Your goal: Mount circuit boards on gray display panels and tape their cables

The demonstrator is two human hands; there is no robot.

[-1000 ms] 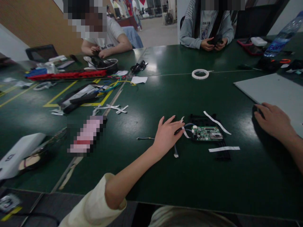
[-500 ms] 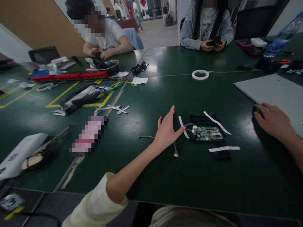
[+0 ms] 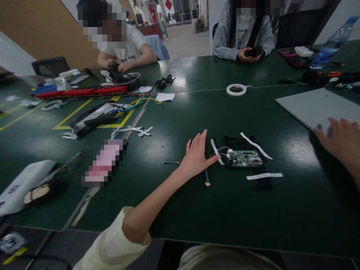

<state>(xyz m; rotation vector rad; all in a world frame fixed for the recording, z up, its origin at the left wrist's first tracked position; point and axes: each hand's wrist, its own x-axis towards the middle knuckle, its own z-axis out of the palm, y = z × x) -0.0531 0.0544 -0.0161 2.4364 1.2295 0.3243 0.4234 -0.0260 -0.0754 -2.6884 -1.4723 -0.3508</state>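
Note:
My left hand [image 3: 195,153] lies on the table with its fingers stretched out and the thumb apart. Its thumb tip touches or covers part of a white tape strip [image 3: 215,147] and thin grey cables. These cables lead to a green circuit board [image 3: 245,158] on a black frame [image 3: 263,183]. More tape strips lie around it, one above [image 3: 254,144] and one below [image 3: 264,176]. Two cable ends, one left [image 3: 171,162] and one below [image 3: 207,180], stick out past my hand. Over the near edge of a flat grey panel [image 3: 317,103] hovers or rests my right hand [image 3: 341,146], blurred, fingers apart, holding nothing visible.
A white tape roll [image 3: 236,89] lies farther back. To the left are a phone [image 3: 104,161], a white case [image 3: 25,185], crossed tape pieces [image 3: 140,130] and a wired device [image 3: 95,115]. A water bottle [image 3: 333,45] stands back right. Two people sit across the table.
My right hand has shifted right, from the panel's lower left corner farther over the panel. My left hand stays nearly in place beside the circuit board. The view has moved slightly.

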